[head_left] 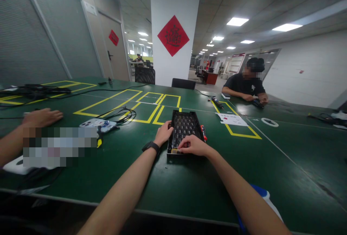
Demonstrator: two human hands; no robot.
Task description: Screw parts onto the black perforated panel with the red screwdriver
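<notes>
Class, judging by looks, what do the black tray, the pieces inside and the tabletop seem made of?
Tray: probably plastic, smooth black with straight, thin walls.
Pieces: likely metal, showing silvery glints.
Tabletop: glossy green, softly reflecting light; laminate or paint, unclear.

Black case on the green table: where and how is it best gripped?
I'd grip the black case by its two long side walls, coming from left and right: it lies flat, open upward, longer than wide, with small pieces inside. The left hand is at the left wall; on the right, watch the red object close beside it.
</notes>
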